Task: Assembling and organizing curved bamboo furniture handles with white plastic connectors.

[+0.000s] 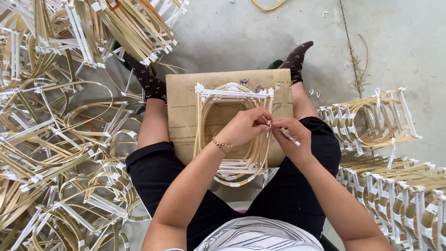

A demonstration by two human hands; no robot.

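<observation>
An oval frame of bent bamboo strips (209,116) bound with white plastic ties lies on a tan board (181,116) across my lap. My left hand (244,126) pinches the frame's right side, a gold bracelet on the wrist. My right hand (291,135) meets it there, fingers closed on a short white plastic strip (289,136) at the frame's edge. Both hands touch at the fingertips.
A big heap of similar bamboo frames (55,139) covers the floor on my left. Neatly stacked finished frames (395,186) stand on my right. My socked feet (151,81) rest on the concrete floor (241,32) ahead. A yellow cord (267,6) lies at the top.
</observation>
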